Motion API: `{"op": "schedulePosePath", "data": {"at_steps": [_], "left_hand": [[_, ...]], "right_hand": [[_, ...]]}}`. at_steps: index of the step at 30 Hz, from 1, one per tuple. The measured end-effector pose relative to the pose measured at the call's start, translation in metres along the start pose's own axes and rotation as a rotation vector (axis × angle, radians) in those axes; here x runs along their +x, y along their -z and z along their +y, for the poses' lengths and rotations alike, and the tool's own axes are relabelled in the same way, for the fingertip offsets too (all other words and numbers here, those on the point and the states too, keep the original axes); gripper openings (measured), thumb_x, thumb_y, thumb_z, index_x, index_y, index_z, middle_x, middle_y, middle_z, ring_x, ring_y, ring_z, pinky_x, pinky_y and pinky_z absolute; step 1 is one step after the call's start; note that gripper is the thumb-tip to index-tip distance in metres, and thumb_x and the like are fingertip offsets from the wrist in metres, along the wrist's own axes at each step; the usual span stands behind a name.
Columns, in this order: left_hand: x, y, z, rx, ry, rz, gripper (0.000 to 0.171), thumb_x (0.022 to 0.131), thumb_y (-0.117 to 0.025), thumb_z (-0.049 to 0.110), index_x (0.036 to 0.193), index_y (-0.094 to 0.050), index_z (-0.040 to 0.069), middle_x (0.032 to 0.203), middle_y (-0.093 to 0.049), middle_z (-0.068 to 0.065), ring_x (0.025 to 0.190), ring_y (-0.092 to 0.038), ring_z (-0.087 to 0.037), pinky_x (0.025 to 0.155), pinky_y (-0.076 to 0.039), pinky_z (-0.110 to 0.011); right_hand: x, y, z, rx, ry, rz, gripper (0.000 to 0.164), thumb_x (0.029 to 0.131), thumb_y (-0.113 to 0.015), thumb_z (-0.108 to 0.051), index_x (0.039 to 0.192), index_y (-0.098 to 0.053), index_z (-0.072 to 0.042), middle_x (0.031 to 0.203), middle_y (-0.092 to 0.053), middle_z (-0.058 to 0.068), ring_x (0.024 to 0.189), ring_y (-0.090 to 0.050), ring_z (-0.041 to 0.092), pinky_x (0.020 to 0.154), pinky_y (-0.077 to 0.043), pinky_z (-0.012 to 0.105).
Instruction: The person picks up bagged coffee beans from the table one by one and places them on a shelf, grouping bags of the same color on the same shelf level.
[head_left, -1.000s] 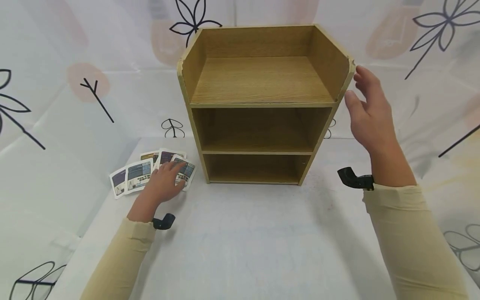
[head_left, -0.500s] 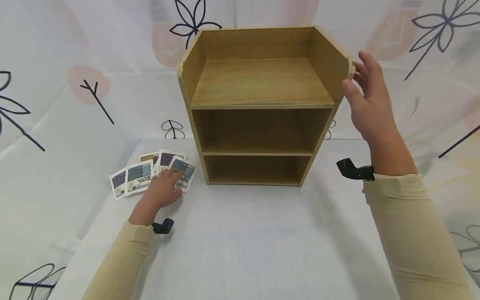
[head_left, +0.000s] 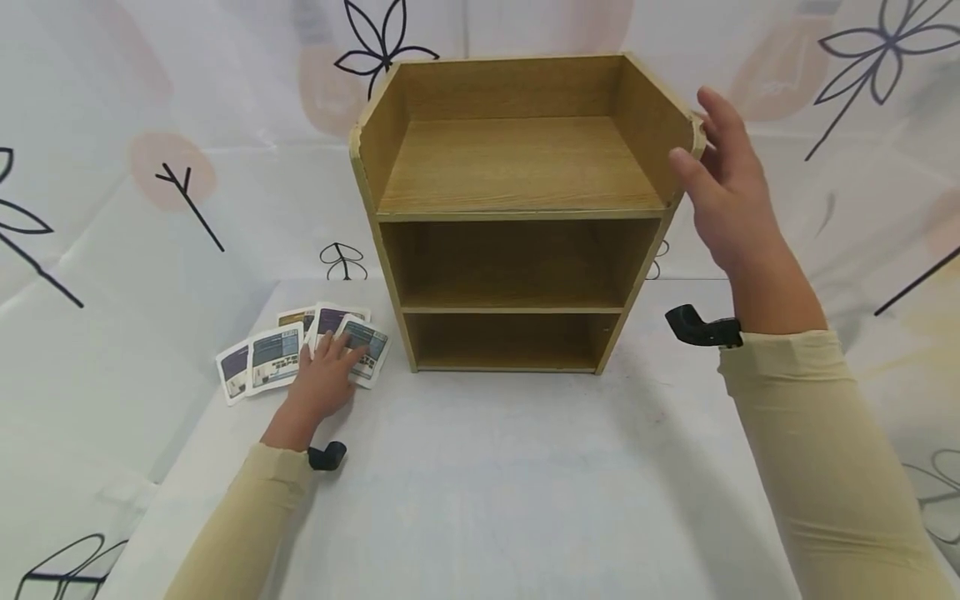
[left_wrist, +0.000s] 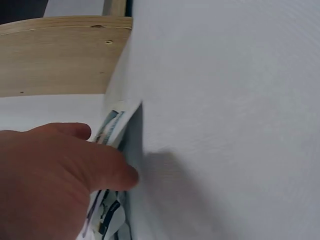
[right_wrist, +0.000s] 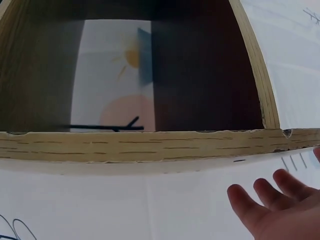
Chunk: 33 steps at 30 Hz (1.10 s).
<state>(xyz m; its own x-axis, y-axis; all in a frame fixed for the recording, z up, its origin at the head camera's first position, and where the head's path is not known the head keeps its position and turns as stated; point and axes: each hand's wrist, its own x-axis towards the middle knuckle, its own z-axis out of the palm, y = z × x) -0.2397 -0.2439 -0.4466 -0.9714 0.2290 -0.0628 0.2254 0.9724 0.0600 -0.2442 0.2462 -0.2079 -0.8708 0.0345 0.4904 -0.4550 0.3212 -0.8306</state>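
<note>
My left hand (head_left: 324, 382) lies over a spread of several printed cards (head_left: 276, 357) on the left of the table, its fingers reaching onto the rightmost card (head_left: 367, 350). In the left wrist view the thumb extends beside the edge of the cards (left_wrist: 116, 131), and that edge stands slightly off the table. A wooden shelf unit (head_left: 517, 215) stands at the back centre, with two compartments below an open top tray. Beside its upper right corner is my right hand (head_left: 738, 196), fingers loosely bent. The right wrist view shows those fingers (right_wrist: 270, 200) near the wooden edge, apparently not gripping it.
The white table (head_left: 480, 483) stretches in front of the shelf. Behind and at the sides hangs a pale sheet (head_left: 247, 75) with line-drawn flowers. Each wrist wears a small black camera mount, such as the right one (head_left: 701, 327).
My right hand has risen a little and shifted left against the shelf's upper right corner. The left hand has shifted slightly on the cards, which stay in place.
</note>
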Motion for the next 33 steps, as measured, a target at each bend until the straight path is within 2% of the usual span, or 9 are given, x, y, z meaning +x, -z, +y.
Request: {"op": "schedulePosePath", "data": {"at_steps": [4, 8, 12, 16, 21, 26, 30, 33], "left_hand": [[0.001, -0.004, -0.001, 0.029, -0.025, 0.028, 0.054, 0.090, -0.055, 0.010, 0.143, -0.048, 0.019, 0.157, -0.028, -0.018, 0.146, -0.015, -0.045, 0.113, -0.008, -0.071], [-0.001, -0.005, 0.000, 0.015, -0.037, 0.039, 0.050, 0.092, -0.055, 0.014, 0.142, -0.049, 0.018, 0.156, -0.031, -0.018, 0.146, -0.018, -0.044, 0.113, -0.008, -0.070], [-0.002, -0.003, 0.003, 0.011, -0.045, 0.064, 0.048, 0.095, -0.052, 0.019, 0.143, -0.048, 0.019, 0.155, -0.033, -0.017, 0.146, -0.021, -0.042, 0.114, -0.009, -0.069], [-0.003, 0.001, 0.005, 0.022, -0.055, 0.102, 0.045, 0.098, -0.050, 0.019, 0.142, -0.049, 0.019, 0.153, -0.036, -0.018, 0.144, -0.026, -0.041, 0.116, -0.011, -0.067], [-0.004, 0.005, 0.009, 0.019, -0.063, 0.164, 0.041, 0.100, -0.050, 0.021, 0.140, -0.051, 0.019, 0.148, -0.044, -0.018, 0.140, -0.036, -0.039, 0.117, -0.015, -0.064], [-0.007, 0.011, 0.011, 0.021, -0.104, 0.258, 0.041, 0.099, -0.053, 0.016, 0.139, -0.052, 0.017, 0.141, -0.052, -0.017, 0.134, -0.045, -0.037, 0.115, -0.027, -0.059], [-0.011, 0.018, 0.014, 0.032, -0.128, 0.329, 0.043, 0.094, -0.059, 0.010, 0.137, -0.054, 0.015, 0.135, -0.057, -0.016, 0.128, -0.051, -0.035, 0.112, -0.035, -0.055], [-0.014, 0.022, 0.015, 0.042, -0.127, 0.366, 0.043, 0.092, -0.061, 0.008, 0.134, -0.056, 0.014, 0.131, -0.061, -0.014, 0.125, -0.054, -0.033, 0.110, -0.038, -0.054]], "right_hand": [[0.002, -0.002, -0.001, -0.002, -0.003, -0.013, 0.057, 0.099, -0.051, -0.022, 0.150, -0.030, -0.035, 0.151, -0.033, 0.005, 0.132, -0.041, 0.022, 0.118, -0.030, 0.039], [0.004, -0.003, -0.001, -0.068, -0.009, -0.015, 0.053, 0.100, -0.047, -0.026, 0.149, -0.030, -0.037, 0.140, -0.039, -0.001, 0.125, -0.043, 0.020, 0.114, -0.031, 0.035], [0.007, -0.003, -0.001, -0.071, -0.023, -0.018, 0.047, 0.102, -0.042, -0.028, 0.148, -0.032, -0.036, 0.139, -0.039, -0.002, 0.126, -0.041, 0.019, 0.113, -0.031, 0.037], [0.008, -0.003, 0.000, -0.016, -0.041, -0.032, 0.044, 0.103, -0.038, -0.028, 0.146, -0.033, -0.036, 0.145, -0.035, -0.002, 0.130, -0.038, 0.020, 0.116, -0.029, 0.042], [0.008, -0.005, 0.004, 0.137, -0.019, -0.031, 0.041, 0.103, -0.041, -0.026, 0.144, -0.038, -0.032, 0.142, -0.036, -0.002, 0.127, -0.036, 0.020, 0.113, -0.029, 0.038], [0.007, -0.006, 0.006, 0.252, 0.002, -0.031, 0.040, 0.102, -0.045, -0.025, 0.141, -0.042, -0.029, 0.137, -0.039, -0.001, 0.122, -0.039, 0.020, 0.108, -0.032, 0.036], [0.007, -0.007, 0.008, 0.234, 0.016, -0.031, 0.040, 0.102, -0.045, -0.025, 0.141, -0.041, -0.030, 0.138, -0.038, -0.001, 0.124, -0.038, 0.022, 0.109, -0.032, 0.037], [0.007, -0.006, 0.011, 0.156, 0.022, -0.028, 0.040, 0.102, -0.043, -0.028, 0.142, -0.038, -0.032, 0.140, -0.037, -0.002, 0.127, -0.037, 0.022, 0.112, -0.032, 0.040]]}}
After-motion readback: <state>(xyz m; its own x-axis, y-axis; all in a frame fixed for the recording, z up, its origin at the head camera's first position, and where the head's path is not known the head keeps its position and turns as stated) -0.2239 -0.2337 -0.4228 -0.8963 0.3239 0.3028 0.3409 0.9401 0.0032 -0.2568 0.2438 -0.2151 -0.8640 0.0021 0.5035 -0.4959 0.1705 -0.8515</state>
